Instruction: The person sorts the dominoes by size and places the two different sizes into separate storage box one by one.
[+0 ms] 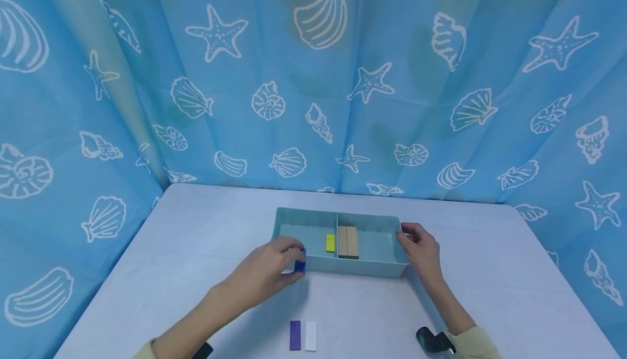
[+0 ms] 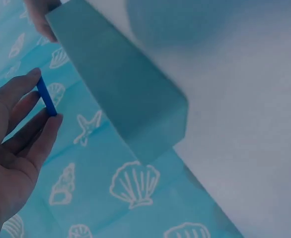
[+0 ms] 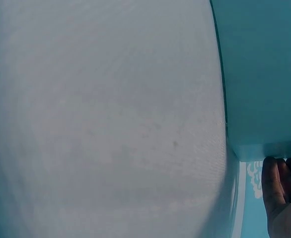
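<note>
My left hand (image 1: 268,269) pinches a small blue block (image 2: 47,96) between thumb and fingertips, at the near left corner of the light teal two-compartment box (image 1: 362,266). The left wrist view shows the block edge-on, apart from the box wall. At the box's right end, my right hand (image 1: 422,247) holds the end wall, its thumb over the rim and its fingertips (image 3: 269,166) against the outside. A yellow block (image 1: 330,243) lies in the left compartment beside the divider. Two tan blocks (image 1: 348,242) lie side by side in the right compartment, against the divider.
On the white table (image 1: 210,223), a purple block (image 1: 295,335) and a white block (image 1: 311,336) lie side by side in front of the box. A blue curtain (image 1: 313,76) with shell prints hangs behind the table. A black device (image 1: 435,341) is at the right wrist.
</note>
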### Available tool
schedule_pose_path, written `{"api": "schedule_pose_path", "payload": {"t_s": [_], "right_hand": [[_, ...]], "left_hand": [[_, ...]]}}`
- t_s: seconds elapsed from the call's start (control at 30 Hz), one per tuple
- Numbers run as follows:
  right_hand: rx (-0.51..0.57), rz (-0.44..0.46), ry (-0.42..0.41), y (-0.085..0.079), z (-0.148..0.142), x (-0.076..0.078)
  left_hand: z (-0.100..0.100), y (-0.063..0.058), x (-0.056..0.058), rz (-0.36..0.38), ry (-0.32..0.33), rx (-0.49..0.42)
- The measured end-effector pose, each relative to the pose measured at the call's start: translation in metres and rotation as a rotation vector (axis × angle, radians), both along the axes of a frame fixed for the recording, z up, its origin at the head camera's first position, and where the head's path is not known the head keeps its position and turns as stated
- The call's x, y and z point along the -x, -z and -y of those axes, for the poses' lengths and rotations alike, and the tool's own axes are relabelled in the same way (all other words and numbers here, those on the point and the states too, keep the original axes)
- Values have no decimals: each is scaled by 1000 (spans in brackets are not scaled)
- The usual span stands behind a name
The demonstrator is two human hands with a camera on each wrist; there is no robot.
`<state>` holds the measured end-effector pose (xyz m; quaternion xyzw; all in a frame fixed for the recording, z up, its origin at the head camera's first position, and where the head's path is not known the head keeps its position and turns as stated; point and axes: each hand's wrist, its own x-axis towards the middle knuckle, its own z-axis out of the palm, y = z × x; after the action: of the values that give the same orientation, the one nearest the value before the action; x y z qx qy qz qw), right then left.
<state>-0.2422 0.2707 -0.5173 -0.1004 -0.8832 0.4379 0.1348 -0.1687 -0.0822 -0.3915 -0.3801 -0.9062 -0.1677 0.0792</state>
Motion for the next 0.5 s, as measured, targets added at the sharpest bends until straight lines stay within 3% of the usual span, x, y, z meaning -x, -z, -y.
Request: {"api": "schedule_pose_path", "payload": {"t_s": [0.2,0.5], "right_hand": [[-2,-21,7,17,-10,10],[33,-11,9,11,-3,5]], "left_hand": [[-25,0,41,38,6,-12],[-43,26,83,189,18,38]]}}
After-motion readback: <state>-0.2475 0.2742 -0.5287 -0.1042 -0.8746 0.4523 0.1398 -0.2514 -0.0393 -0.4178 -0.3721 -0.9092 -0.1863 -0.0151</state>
